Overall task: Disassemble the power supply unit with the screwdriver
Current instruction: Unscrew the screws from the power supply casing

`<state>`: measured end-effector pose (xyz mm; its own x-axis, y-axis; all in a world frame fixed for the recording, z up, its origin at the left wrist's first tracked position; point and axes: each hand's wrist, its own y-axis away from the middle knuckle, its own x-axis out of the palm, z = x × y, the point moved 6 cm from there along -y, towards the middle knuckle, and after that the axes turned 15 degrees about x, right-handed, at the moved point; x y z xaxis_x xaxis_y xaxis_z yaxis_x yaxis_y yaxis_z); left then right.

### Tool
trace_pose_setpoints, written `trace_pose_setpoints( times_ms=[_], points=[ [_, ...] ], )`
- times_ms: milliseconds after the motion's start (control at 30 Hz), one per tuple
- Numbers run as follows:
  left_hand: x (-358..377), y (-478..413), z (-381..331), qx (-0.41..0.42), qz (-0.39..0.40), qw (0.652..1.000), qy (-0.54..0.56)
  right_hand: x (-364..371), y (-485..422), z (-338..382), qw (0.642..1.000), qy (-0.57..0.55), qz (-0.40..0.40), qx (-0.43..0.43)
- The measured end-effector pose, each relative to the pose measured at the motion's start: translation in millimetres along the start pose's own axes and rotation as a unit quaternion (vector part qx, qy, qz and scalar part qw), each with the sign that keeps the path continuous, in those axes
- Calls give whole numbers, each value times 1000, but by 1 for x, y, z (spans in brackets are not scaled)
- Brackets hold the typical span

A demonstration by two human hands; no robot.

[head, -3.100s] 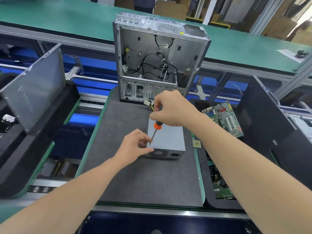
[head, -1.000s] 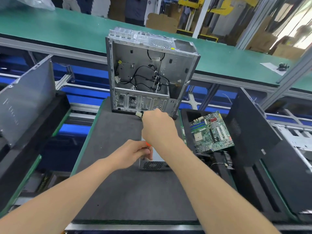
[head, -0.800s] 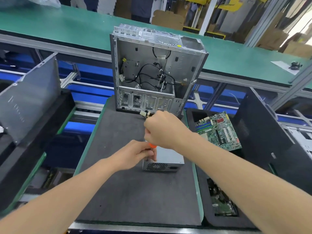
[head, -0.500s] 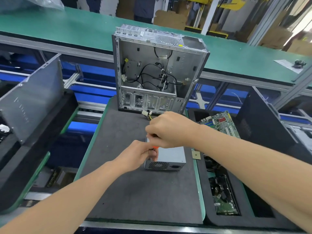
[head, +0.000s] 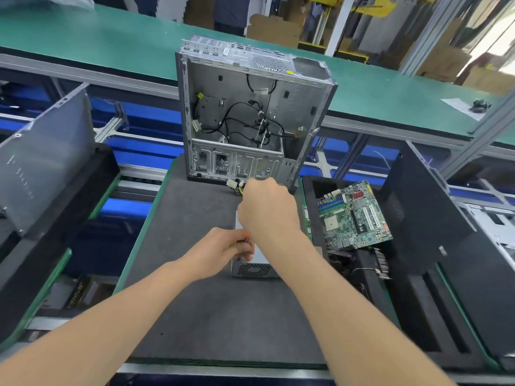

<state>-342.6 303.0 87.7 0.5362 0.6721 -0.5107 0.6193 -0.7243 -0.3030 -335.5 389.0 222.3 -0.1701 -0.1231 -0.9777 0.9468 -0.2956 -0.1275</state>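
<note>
One grey metal power supply unit (head: 255,270) is lying on the dark grey mat (head: 195,316), before one open silver computer case (head: 237,87). Two hands are working one orange-collared screwdriver (head: 245,238): the right hand (head: 267,215) is clenching the handle, the left hand (head: 220,252) is pinching the shaft. One green motherboard (head: 354,215) is leaning at right; a green conveyor belt (head: 111,37) is stretching behind.

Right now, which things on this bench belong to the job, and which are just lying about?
In the job:
power supply
screwdriver
left hand
right hand

Lying about:
computer case
circuit board
grey panel
black panel
</note>
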Motion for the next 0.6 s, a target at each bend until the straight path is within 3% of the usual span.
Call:
trace_pose_setpoints(
  times_ms=[167, 300, 400, 500, 600],
  points=[
    [-2, -6, 1, -26, 49, 998, -9, -3, -5, -10, 984, 48, 27, -172],
    [-5, -9, 0, -32, 80, 996, -36, -15, 2, -4, 941, 14, 3, -337],
    [-4, -7, 0, -25, 85, 995, -38, -13, 11, -3, 908, 50, -9, -417],
    [0, -4, 2, -18, 61, 997, -32, -12, 12, -6, 911, 81, 18, -404],
    [-1, -3, 4, -13, 28, 999, -15, -22, 6, -4, 968, -6, 22, -251]
  ],
)
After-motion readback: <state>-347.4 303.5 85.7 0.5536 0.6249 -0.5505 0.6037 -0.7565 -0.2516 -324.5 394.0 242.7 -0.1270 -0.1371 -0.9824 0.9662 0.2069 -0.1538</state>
